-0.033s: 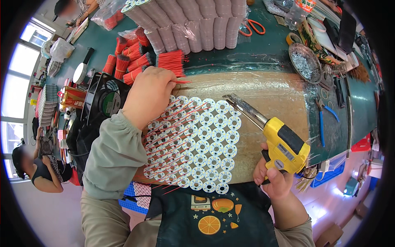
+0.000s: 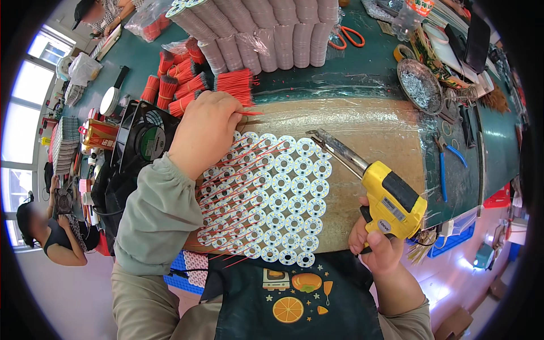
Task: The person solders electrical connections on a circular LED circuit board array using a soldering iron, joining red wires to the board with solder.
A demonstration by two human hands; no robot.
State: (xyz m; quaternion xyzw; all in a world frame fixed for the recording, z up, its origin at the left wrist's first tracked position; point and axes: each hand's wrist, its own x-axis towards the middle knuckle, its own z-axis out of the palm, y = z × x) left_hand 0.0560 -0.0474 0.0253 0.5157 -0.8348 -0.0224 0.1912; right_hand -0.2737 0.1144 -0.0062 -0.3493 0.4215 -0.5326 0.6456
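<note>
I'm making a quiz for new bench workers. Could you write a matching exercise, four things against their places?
1. yellow-and-black soldering gun
2. black square-framed fan
3. blue-handled metal pliers
4. white ring-shaped circuit boards

A. in rows on the flat brown board
B. in the right hand
C. lying right of the flat brown board, in neither hand
D. left of the left hand

Pairs: 1-B, 2-D, 3-C, 4-A

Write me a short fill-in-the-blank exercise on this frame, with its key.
The right hand holds a soldering gun with a ____ and black body.
The wire bundle beyond the left hand is ____.
The pliers have ____ handles.
Missing words: yellow; red; blue.
</note>
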